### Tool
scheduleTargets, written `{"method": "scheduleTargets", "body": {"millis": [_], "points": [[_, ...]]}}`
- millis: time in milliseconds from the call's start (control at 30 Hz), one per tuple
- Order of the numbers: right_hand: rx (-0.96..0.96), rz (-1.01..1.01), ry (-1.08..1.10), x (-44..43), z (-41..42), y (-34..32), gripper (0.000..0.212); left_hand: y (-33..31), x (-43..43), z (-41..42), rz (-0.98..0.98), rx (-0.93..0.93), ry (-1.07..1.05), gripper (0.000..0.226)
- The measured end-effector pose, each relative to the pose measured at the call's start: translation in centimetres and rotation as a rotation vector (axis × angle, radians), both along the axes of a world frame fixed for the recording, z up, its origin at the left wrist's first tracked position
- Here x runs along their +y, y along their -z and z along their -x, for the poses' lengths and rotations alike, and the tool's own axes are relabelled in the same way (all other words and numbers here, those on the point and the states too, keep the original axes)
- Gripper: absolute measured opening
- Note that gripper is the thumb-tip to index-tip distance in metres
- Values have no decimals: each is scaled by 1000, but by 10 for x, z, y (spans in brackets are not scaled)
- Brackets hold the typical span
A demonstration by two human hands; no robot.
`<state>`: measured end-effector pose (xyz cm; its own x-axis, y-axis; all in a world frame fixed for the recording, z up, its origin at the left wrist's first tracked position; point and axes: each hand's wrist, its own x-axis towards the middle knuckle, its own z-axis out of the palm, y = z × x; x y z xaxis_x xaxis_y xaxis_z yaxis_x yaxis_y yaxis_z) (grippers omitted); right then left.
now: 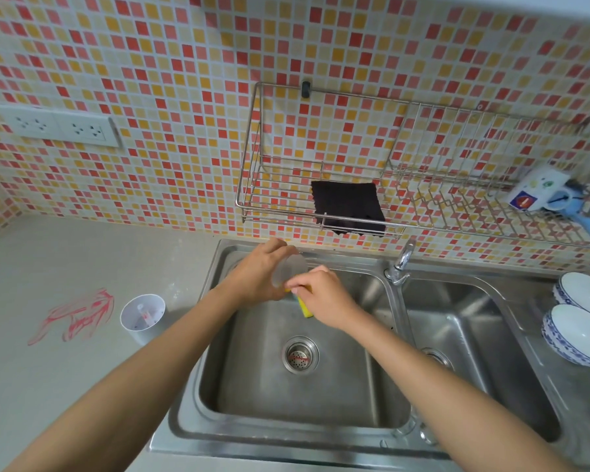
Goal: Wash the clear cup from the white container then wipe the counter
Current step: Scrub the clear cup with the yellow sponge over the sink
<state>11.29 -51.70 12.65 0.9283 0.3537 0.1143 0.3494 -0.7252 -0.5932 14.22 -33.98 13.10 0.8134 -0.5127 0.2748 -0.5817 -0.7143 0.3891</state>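
**Now Over the Sink — Cup Meets Sponge**

A person's left hand [258,275] grips the clear cup [289,269], held tilted above the back of the left basin of a steel sink [252,386]. The right hand [326,296] pinches a yellow sponge [306,310] in curled fingers, pressing it at the cup's rim. The white container [143,316] stands on the grey counter [48,260] just left of the sink, beside red scribbles [79,316]. On the tiled wall above, a black cloth [348,207] lies in a wire rack [252,185] — the tap [401,264] stands between the basins, and blue-patterned bowls [579,311] sit at right.
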Motion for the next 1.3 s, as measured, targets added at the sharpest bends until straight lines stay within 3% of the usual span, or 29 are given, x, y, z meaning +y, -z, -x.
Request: {"method": "scheduleTargets", "body": {"millis": [100, 233, 300, 400, 467, 633, 800, 1033, 1200, 1300], "points": [[-42, 97, -51, -15, -3, -3, 25, 6, 1, 1, 11, 25, -37, 81], [-379, 224, -68, -22, -2, -2, 29, 4, 0, -4, 19, 71, -70, 85], [-355, 159, -65, -16, 3, -1, 26, 2, 0, -5, 7, 87, -60, 83], [-84, 3, -65, -11, 7, 0, 25, 2, 2, -4, -16, 103, -51, 83], [-73, 10, -78, -14, 5, -3, 26, 4, 4, -3, 2, 112, -58, 84], [-371, 180, -88, -19, 1, 0, 28, -3, 2, -6, -11, 114, -61, 84], [-379, 142, -118, -13, 12, 4, 28, -7, 4, -5, -21, 127, -42, 82], [-554, 193, -69, -17, 10, -2, 24, -12, -1, 1, 90, 207, -62, 86], [-612, 199, -73, -17, 8, -3, 24, -7, -2, 8, 150, 195, -108, 99], [-633, 188, -79, -15, 4, -5, 23, -5, -3, 9, 205, 176, -176, 90]]}}
